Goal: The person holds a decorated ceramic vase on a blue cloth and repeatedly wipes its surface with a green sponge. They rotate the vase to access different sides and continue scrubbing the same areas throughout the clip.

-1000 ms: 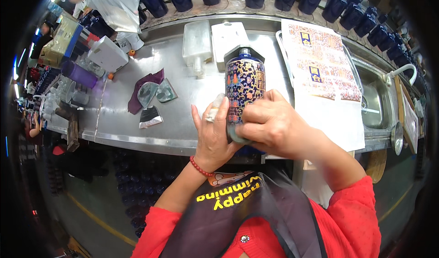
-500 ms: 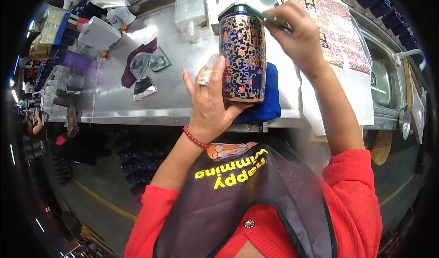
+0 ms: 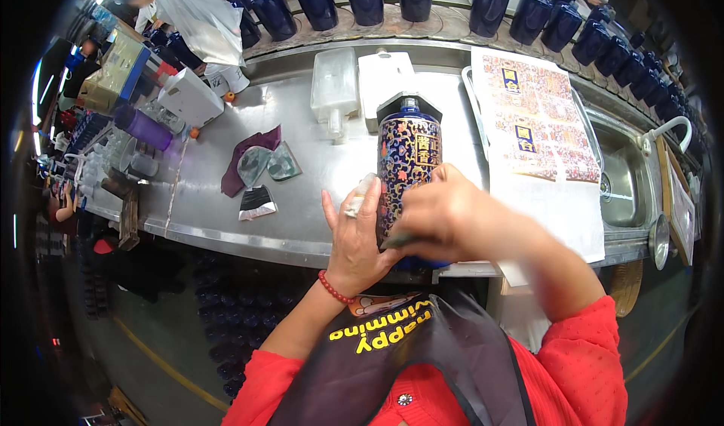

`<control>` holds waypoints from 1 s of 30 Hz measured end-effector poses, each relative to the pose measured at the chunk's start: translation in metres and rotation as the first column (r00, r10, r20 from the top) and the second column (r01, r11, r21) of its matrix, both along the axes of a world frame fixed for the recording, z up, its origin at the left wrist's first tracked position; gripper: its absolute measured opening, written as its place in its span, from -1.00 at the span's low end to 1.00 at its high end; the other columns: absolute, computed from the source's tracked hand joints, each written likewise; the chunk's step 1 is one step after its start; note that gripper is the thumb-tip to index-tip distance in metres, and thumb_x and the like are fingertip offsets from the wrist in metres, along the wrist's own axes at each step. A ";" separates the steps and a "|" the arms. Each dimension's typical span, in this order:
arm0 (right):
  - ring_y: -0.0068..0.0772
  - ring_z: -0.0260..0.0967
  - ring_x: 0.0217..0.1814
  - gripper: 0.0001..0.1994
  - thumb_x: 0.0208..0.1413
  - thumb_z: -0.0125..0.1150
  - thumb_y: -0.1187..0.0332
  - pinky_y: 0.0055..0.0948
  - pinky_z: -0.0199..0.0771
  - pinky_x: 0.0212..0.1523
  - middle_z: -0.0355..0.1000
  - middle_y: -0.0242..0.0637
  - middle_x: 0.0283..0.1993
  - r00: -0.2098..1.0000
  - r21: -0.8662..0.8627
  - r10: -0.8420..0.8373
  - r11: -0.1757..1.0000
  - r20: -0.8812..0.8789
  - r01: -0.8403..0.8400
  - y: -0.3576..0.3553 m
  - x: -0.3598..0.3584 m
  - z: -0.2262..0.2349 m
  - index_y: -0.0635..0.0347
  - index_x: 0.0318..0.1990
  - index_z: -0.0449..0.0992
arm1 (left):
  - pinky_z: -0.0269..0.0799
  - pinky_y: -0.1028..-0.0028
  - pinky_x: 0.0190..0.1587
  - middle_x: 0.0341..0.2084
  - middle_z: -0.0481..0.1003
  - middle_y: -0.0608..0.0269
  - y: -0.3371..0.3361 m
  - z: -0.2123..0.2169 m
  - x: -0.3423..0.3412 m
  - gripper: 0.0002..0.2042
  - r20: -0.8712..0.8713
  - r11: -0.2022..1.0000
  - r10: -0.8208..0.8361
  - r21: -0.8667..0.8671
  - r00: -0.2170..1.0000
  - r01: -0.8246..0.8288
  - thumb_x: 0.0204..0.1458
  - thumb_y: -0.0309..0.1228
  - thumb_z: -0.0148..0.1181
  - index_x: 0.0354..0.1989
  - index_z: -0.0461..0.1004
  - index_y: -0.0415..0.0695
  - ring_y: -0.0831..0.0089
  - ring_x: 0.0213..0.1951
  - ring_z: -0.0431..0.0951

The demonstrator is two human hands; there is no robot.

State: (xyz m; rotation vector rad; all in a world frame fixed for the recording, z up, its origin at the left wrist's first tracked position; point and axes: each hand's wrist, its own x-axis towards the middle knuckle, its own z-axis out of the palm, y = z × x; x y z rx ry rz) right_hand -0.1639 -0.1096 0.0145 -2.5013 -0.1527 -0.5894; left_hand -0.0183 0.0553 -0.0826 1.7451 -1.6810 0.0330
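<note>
A dark blue bottle [image 3: 392, 143] with a colourful floral decal and gold lettering lies on the metal worktop, its neck pointing away from me. My left hand [image 3: 353, 241] holds it at the lower left, with the thumb at its base and the other fingers spread along its side. One of those fingers wears a white wrap. My right hand [image 3: 452, 211], slightly blurred, is closed on a dark greenish flat scraper [image 3: 403, 239] pressed near the bottle's lower end. A blue cloth [image 3: 422, 263] shows partly beneath the bottle; my right hand hides the bottle's lower right face.
Printed decal sheets [image 3: 554, 128] lie on white paper at the right, beside a sink [image 3: 630, 192]. Left are a purple cloth [image 3: 260, 143] and translucent greenish pieces [image 3: 283, 162]. A clear container [image 3: 334, 86] stands behind. Blue bottles [image 3: 364, 0] line a far conveyor.
My right hand has brought the scraper from the bottle's neck end down to its lower end. The view has tilted, showing more of the far bottles. Gold lettering on the bottle now faces up more.
</note>
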 end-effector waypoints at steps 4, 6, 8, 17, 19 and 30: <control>0.03 0.50 -0.36 -0.91 -0.02 0.31 0.37 -0.08 0.53 -0.28 0.49 -0.18 -0.37 0.816 -0.057 -0.533 0.829 0.226 0.557 -0.049 0.023 -0.001 0.13 -0.35 0.61 | -0.46 -0.41 0.40 0.27 0.36 -0.11 0.002 0.000 0.001 0.05 0.018 1.000 0.003 0.019 1.000 -0.004 -0.04 0.14 0.42 0.47 0.06 -0.31 -0.01 0.31 0.36; -0.04 0.49 -0.37 -0.92 -0.04 0.33 0.37 -0.13 0.52 -0.26 0.45 -0.21 -0.37 0.821 -0.321 -0.471 0.762 0.322 0.563 -0.051 0.022 0.002 0.09 -0.45 0.54 | -0.45 -0.41 0.40 0.27 0.37 -0.10 0.003 -0.001 0.002 0.06 0.014 1.000 -0.004 0.027 1.000 0.004 -0.04 0.16 0.42 0.47 0.05 -0.32 -0.01 0.31 0.35; -0.02 0.53 -0.31 -0.87 -0.03 0.38 0.36 -0.15 0.54 -0.21 0.50 -0.13 -0.34 0.988 0.005 -0.156 0.988 0.005 0.156 -0.048 0.018 0.000 0.18 -0.36 0.59 | -0.46 -0.42 0.39 0.28 0.36 -0.10 0.003 -0.003 0.002 0.06 -0.007 0.999 -0.023 0.030 1.000 0.023 -0.01 0.14 0.40 0.49 0.02 -0.33 -0.01 0.32 0.35; -0.33 0.42 -0.40 -0.85 -0.08 0.39 0.33 -0.21 0.36 -0.25 0.36 -0.38 -0.45 0.978 -0.300 -0.084 0.944 0.192 0.139 -0.007 0.000 -0.002 0.01 -0.42 0.48 | -0.49 -0.40 0.40 0.35 0.30 -0.15 0.004 -0.010 0.008 0.04 -0.078 0.995 -0.078 0.063 0.994 0.083 0.08 0.14 0.31 0.49 -0.05 -0.39 -0.02 0.37 0.29; -0.25 0.50 -0.33 -0.84 -0.07 0.43 0.33 -0.18 0.49 -0.22 0.43 -0.31 -0.40 0.989 0.038 0.144 0.989 -0.014 -0.144 -0.018 -0.003 0.003 0.09 -0.35 0.56 | -0.44 -0.41 0.39 0.34 0.28 -0.16 0.006 -0.008 0.004 0.05 -0.053 0.997 -0.037 0.065 0.998 0.040 0.06 0.17 0.31 0.49 -0.04 -0.38 -0.05 0.35 0.29; -0.33 0.52 -0.16 -0.82 0.00 0.46 0.42 -0.27 0.44 -0.05 0.51 -0.37 -0.27 0.959 0.152 0.264 0.957 -0.102 -0.247 -0.015 -0.016 -0.007 0.06 -0.21 0.66 | -0.52 -0.39 0.39 0.35 0.32 -0.13 0.000 -0.011 0.007 0.04 -0.032 0.997 -0.033 0.073 0.999 0.035 0.11 0.16 0.26 0.53 -0.10 -0.34 -0.02 0.36 0.32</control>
